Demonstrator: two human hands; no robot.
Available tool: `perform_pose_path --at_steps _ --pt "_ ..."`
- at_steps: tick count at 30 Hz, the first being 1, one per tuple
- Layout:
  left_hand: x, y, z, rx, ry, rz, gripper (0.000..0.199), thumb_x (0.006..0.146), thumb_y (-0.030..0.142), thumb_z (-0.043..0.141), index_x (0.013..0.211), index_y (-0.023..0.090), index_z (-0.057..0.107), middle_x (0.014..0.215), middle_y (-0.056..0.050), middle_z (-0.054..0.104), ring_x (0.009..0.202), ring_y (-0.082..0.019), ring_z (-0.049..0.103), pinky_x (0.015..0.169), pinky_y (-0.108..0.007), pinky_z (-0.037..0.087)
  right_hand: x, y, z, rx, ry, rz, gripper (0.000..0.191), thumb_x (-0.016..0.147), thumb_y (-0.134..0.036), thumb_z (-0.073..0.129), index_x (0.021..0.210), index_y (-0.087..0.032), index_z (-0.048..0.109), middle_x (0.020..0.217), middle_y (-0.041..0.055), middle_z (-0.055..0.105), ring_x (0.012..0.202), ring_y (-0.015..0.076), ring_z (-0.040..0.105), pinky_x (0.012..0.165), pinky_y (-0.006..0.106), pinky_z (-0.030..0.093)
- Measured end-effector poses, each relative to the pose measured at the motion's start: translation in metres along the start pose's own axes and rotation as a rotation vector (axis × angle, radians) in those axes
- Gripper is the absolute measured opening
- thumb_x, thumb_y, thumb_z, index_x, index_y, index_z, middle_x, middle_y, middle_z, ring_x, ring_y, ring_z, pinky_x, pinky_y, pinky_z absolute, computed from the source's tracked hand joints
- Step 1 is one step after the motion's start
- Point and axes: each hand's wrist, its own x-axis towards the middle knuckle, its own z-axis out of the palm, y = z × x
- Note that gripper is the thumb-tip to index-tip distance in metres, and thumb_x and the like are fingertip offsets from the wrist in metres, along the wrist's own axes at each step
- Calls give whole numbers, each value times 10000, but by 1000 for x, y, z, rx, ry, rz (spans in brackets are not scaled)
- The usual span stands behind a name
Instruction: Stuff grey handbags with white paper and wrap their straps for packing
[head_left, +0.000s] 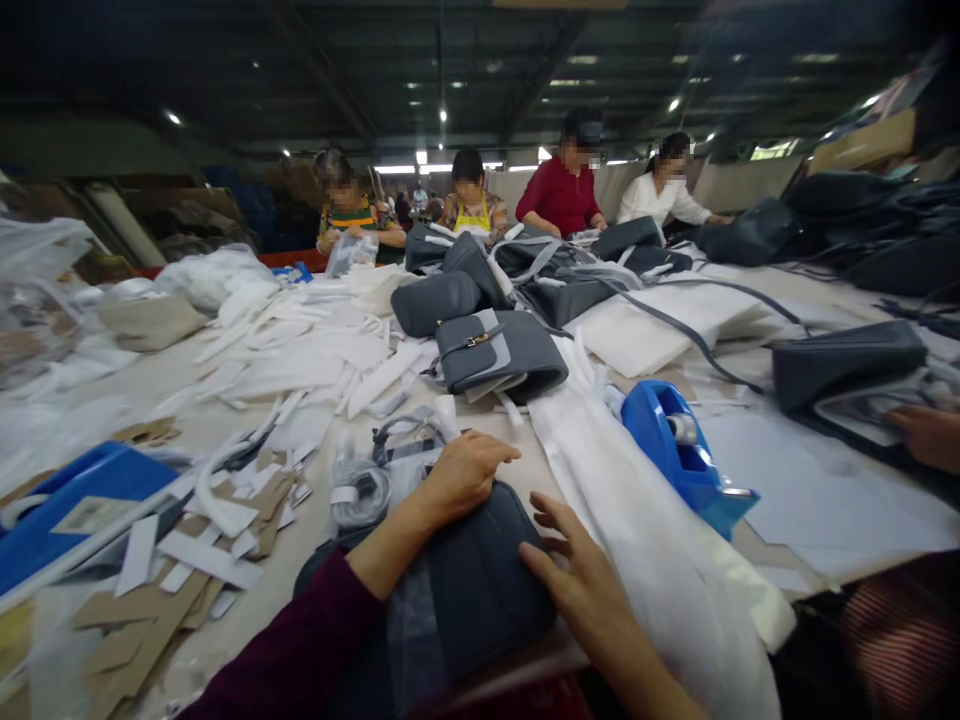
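Left hand (457, 478) open and flat on a dark grey handbag (480, 590), no firm hold; right hand (585, 600) open, fingers spread against the handbag's right side. Just right of the handbag, white plastic sheeting (660, 540); beyond the handbag, a blue tape dispenser (675, 450).

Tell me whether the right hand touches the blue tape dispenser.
Apart: the head view shows white sheeting between the right hand and the blue tape dispenser.
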Motion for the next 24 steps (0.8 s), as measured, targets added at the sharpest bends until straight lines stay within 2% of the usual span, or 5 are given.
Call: perform_pose_path --at_steps 3,8,15,19,24 --pt "-2 7 -3 93 -25 5 321 907 128 396 1128 174 624 959 -53 721 878 -178 636 926 -350 417 13 1 -3 138 -150 230 599 758 -388 623 1304 -160 525 1265 126 597 1124 280 582 980 422 456" --pt "-2 16 -7 223 -139 77 405 990 351 314 807 184 634 776 -37 688 762 -172 613 950 -386 361 25 -8 -6 23 -230 236 534 691 -385 677 1186 -190 629 1154 100 657 1082 299 581 940 414 452" --pt "-1 15 -10 235 -167 152 370 980 297 343 737 185 598 803 -17 635 780 -151 551 891 -352 345 51 -15 -4 86 -415 366 385 621 -365 720 935 -145 680 900 76 697 881 266 626 787 362 480" --pt "-4 13 -8 256 -150 166 307 936 258 418 686 185 580 762 -6 630 769 -154 523 875 -354 334 54 -15 2 205 -488 348 473 612 -401 728 988 -127 639 919 82 696 901 266 632 809 357 482" --pt "-8 12 -8 286 -144 186 280 881 279 487 642 194 605 766 -9 654 741 -160 513 800 -362 343 53 -2 10 220 -488 309 495 644 -463 698 1016 -144 634 983 95 701 958 283 635 856 365 485"
